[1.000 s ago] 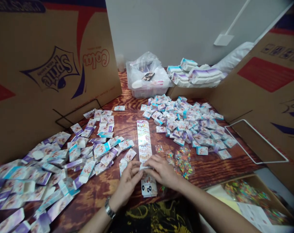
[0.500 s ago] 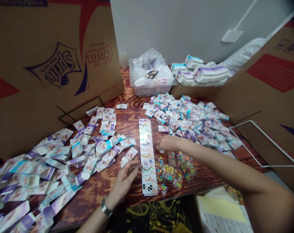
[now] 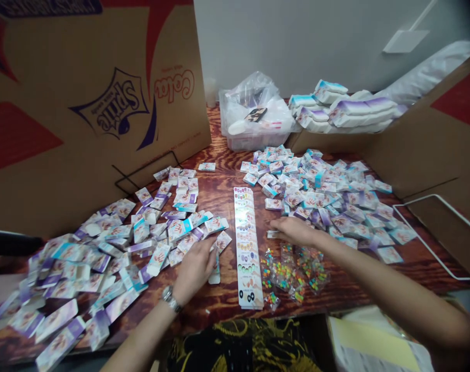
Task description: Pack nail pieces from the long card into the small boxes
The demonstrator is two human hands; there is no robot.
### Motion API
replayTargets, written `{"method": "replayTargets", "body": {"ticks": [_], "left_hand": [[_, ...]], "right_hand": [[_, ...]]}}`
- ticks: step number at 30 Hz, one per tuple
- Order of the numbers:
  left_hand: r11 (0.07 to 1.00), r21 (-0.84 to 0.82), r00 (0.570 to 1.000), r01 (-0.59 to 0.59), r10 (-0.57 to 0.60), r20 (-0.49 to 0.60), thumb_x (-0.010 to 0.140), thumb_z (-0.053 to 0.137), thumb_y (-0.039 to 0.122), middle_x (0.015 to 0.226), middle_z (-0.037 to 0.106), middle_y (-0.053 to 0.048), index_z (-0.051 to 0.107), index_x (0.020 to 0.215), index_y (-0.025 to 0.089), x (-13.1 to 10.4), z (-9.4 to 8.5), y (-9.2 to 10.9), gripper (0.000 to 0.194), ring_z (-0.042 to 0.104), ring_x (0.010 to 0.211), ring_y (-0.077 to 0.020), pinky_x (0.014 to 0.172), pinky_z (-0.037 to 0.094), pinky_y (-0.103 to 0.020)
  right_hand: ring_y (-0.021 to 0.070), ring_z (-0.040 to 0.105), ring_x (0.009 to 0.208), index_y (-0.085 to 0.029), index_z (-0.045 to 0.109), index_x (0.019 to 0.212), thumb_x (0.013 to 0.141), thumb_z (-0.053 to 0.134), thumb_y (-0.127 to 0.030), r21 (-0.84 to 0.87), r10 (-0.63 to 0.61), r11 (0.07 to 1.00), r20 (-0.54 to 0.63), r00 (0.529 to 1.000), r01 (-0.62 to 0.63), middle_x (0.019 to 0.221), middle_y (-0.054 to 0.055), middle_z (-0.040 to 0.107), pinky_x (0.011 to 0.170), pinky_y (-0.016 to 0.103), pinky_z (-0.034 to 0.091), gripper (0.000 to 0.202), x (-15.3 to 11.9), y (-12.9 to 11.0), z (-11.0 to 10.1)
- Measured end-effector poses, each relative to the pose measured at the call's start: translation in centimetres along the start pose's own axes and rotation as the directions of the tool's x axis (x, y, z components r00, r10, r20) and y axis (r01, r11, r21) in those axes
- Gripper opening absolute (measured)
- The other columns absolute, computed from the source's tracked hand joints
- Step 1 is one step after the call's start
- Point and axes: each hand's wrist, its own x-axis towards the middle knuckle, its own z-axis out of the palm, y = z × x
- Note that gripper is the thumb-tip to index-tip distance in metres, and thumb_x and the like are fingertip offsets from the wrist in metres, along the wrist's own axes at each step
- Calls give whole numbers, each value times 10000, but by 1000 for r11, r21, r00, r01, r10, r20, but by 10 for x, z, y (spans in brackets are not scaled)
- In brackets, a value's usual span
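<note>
My left hand (image 3: 194, 266) is closed on a small printed carton (image 3: 215, 271), white with blue, held upright beside the left pile of cartons (image 3: 114, 248); some in that pile have flaps up. To the right, a tall stack of printed leaflets (image 3: 248, 248) lies on the table between my hands. My right hand (image 3: 292, 230) reaches over to the near edge of the right pile of cartons (image 3: 323, 191). Its fingers are closed on a small white carton (image 3: 274, 234), mostly hidden under them. Clear bags of colourful small pieces (image 3: 292, 271) lie just below that hand.
A large cardboard box (image 3: 172, 119) stands at the left, another (image 3: 424, 150) at the right. Behind are a plastic tub with a bag (image 3: 254, 139) and stacked wrapped packs (image 3: 362, 113). Another person's arm (image 3: 2, 290) shows at the left edge.
My left hand has moved up from the leaflets' edge to the left pile and now has a carton. My right hand stays near the right pile, a white carton now showing at its fingertips.
</note>
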Motion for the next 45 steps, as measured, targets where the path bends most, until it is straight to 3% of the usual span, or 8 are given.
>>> {"method": "replayTargets", "body": {"ticks": [6,12,17,22,28,34,39,45], "left_hand": [[931,285,964,-227,173,202,836,485,239,1218,528,-134,403,1296,154,-1,-8,0,475,498,1087,-271,859,466,-412],[794,348,851,-498,370,374,825,364,7,1465,293,-28,287,1377,270,-19,-12,-16,616,198,1348,-264,983,361,-446],[703,407,802,-584,422,422,880,381,69,1418,381,-66,346,1345,230,-15,-1,-29,494,328,1290,-240,927,390,-387],[761,408,855,-504,371,364,878,381,67,1298,481,-125,238,1392,176,-20,3,-28,544,450,1150,-238,897,414,-373],[946,137,935,-294,255,247,906,431,325,1176,514,-104,220,1399,197,-28,-4,-7,552,469,1065,-234,910,426,-398],[960,-52,922,-274,278,270,905,443,310,1122,546,-75,254,1391,254,-24,-22,9,524,493,1045,-209,944,398,-414],[961,-37,913,-274,272,304,890,470,343,1139,553,-92,313,1368,233,-23,-26,16,516,503,1048,-219,918,420,-399],[963,12,927,-271,257,275,880,487,345,1181,546,-95,294,1376,216,-23,-24,20,548,500,1082,-215,928,422,-378]], "right_hand": [[190,596,786,-192,576,953,913,448,-326,219,46,975,-295,954,20,875,60,650,683,280,409,190,-26,-30,-1],[177,585,779,-200,589,925,910,450,-315,471,44,873,-334,942,126,857,44,645,686,276,421,181,-33,-68,7],[158,577,729,-192,591,938,900,465,-304,559,48,817,-304,952,137,834,31,633,663,265,434,173,-27,-93,8],[157,582,822,-196,581,977,912,461,-289,577,2,790,-344,939,210,909,39,634,712,265,449,165,-30,-112,4],[165,545,802,-160,591,1023,920,441,-192,178,-216,919,-517,828,351,837,64,616,700,276,452,185,-27,-132,11],[177,495,699,-149,609,955,890,411,-79,-343,-549,832,-393,737,437,772,65,593,552,288,402,220,-25,-133,9],[179,500,734,-188,601,800,886,433,-104,-396,-639,760,-308,705,516,792,49,591,550,295,414,206,-27,-133,3],[183,529,797,-149,602,959,913,382,-106,-307,-580,814,-377,722,493,836,72,614,666,292,491,228,-24,-135,2]]}}
